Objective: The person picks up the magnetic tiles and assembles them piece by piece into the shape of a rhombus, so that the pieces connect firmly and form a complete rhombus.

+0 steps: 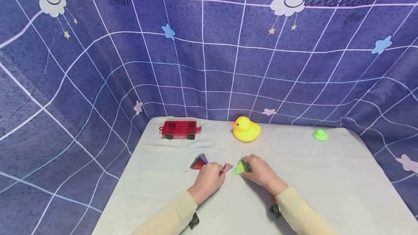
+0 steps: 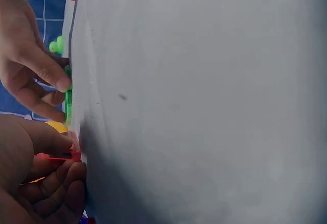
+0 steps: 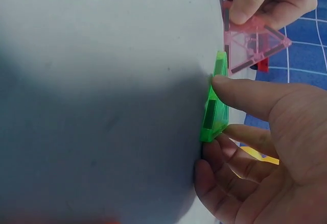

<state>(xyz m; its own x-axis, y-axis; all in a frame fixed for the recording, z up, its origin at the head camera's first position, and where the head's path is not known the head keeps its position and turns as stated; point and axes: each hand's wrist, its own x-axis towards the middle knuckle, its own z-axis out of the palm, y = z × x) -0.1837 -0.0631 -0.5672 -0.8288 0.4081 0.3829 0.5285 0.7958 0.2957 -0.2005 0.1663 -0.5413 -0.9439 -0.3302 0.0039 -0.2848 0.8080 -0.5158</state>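
Observation:
My left hand [image 1: 208,180] pinches a translucent pink triangular magnetic tile [image 3: 250,43] between thumb and fingers. Facing it, my right hand [image 1: 261,171] grips a green triangular magnetic tile [image 3: 214,104] at its edges, close over the white cloth. In the head view the points of the two tiles are turned towards each other with a small gap between. Just left of my left hand, a small pyramid of red, purple and green tiles [image 1: 198,162] sits on the cloth, partly covered by the hand.
Along the back of the white-covered table [image 1: 156,191] stand a red wheeled toy car base [image 1: 180,130], a large yellow duck [image 1: 247,130] and a small green duck [image 1: 320,135]. A blue patterned curtain [image 1: 222,61] rises behind and at both sides.

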